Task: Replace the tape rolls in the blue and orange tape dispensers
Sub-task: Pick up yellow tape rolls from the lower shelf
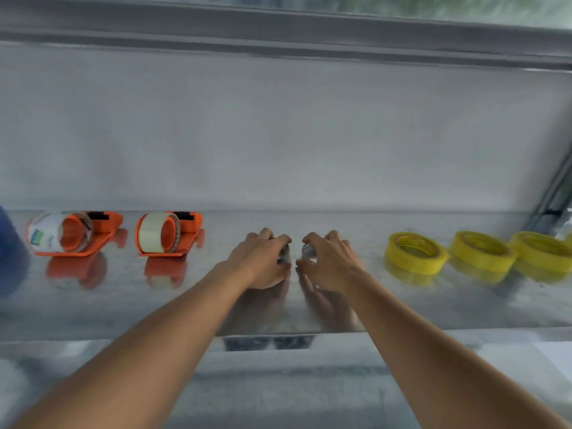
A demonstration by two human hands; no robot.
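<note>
Two orange tape dispensers lie on the shiny metal shelf (402,308), one at the far left (77,233) and one beside it (168,232), each holding a pale tape roll. In the middle, my left hand (263,258) curls over a small greyish object with a blue bit showing (281,261), probably the blue tape dispenser; most of it is hidden. My right hand (328,261) is closed on a greyish round piece (308,250) that looks like a tape roll. The two hands nearly touch. The picture is blurred.
Three yellow tape rolls lie flat in a row on the right: (414,252), (481,250), (541,250). A blue object (9,243) sits at the left edge. A plain grey wall rises right behind the shelf; a lower ledge runs along its front.
</note>
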